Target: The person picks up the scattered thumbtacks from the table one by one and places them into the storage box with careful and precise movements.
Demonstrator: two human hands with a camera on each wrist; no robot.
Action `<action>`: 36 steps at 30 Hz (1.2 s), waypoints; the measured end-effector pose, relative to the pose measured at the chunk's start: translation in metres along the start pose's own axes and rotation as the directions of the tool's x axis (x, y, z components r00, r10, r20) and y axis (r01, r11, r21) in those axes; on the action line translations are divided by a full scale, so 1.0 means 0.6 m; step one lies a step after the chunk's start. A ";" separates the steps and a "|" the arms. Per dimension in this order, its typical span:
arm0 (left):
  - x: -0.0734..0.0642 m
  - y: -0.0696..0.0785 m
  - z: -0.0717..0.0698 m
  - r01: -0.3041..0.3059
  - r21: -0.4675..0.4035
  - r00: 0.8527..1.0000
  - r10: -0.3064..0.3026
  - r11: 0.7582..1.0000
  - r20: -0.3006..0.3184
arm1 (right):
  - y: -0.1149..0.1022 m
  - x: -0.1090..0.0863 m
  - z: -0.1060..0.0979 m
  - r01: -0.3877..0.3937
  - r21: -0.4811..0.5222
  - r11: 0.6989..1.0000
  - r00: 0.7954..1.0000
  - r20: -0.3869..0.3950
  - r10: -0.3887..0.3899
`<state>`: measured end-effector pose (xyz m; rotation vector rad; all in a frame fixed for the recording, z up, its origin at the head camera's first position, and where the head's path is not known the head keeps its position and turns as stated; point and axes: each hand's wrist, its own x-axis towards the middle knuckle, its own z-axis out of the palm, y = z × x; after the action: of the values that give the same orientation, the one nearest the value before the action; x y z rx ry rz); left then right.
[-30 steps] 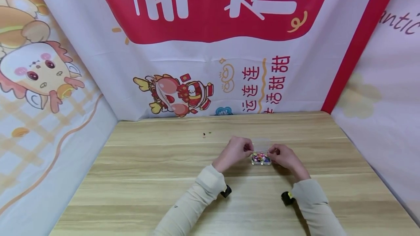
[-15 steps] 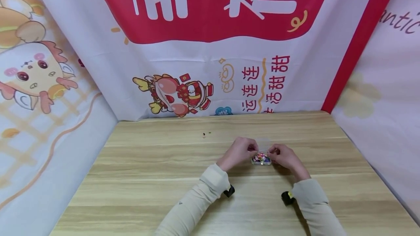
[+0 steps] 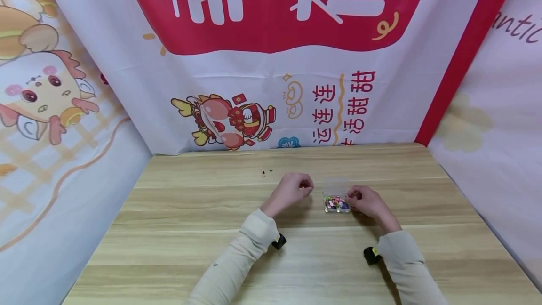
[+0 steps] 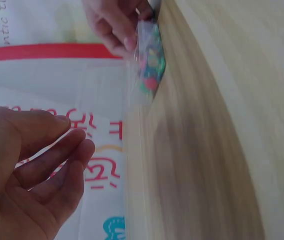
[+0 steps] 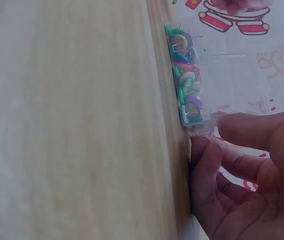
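A small clear plastic box (image 3: 337, 204) full of colourful thumbtacks (image 5: 186, 80) sits on the table, its transparent lid (image 5: 232, 80) raised at the back. My right hand (image 3: 367, 201) pinches the box's right end between thumb and fingers, as the right wrist view shows up close. To the left of the box, apart from it, my left hand (image 3: 291, 191) hovers over the table with fingers loosely bent. In the left wrist view nothing shows between its thumb (image 4: 42, 127) and fingertips. Farther back lie a small dark-and-red piece (image 3: 263, 173) and a tiny dark piece (image 3: 271, 171).
The wood-grain table (image 3: 203, 211) ends at a printed cloth backdrop (image 3: 237, 74) behind the box. More printed cloth hangs at the left (image 3: 55, 121) and right sides. Each wrist carries a black camera (image 3: 371, 255).
My left hand has withdrawn from the box's left side and moved to the left. The right hand keeps its hold, and the box stays in place.
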<state>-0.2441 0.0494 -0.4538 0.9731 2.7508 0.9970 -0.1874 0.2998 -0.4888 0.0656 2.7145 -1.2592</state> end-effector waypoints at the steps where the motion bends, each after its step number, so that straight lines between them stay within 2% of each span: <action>1: -0.001 -0.004 -0.004 0.010 -0.001 1.000 -0.010 1.000 -0.005 | 0.000 0.000 0.000 -0.004 -0.001 1.000 1.000 -0.001 0.004; 10: -0.017 -0.038 -0.031 0.070 0.032 0.996 -0.069 0.997 -0.059 | 0.002 0.000 -0.002 -0.006 0.003 1.000 1.000 0.009 0.006; 17: -0.034 -0.072 -0.049 0.084 0.041 0.992 -0.080 0.996 -0.097 | 0.002 -0.001 -0.006 0.001 -0.021 1.000 1.000 0.009 -0.001; 23: -0.045 -0.110 -0.068 0.164 0.062 0.979 -0.155 0.985 -0.134 | 0.003 0.002 -0.003 0.005 -0.024 1.000 1.000 0.015 -0.005; 30: -0.047 -0.152 -0.079 0.203 0.117 0.971 -0.184 0.972 -0.153 | 0.002 0.003 -0.001 -0.010 -0.029 1.000 1.000 0.014 0.010; 36: -0.038 -0.169 -0.077 0.233 0.155 0.961 -0.203 0.960 -0.186 | 0.001 0.000 -0.002 0.000 -0.025 1.000 1.000 0.011 0.000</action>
<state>-0.2929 -0.0496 -0.4815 0.6050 3.0455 0.8492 -0.1875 0.3009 -0.4883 0.0555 2.7200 -1.2216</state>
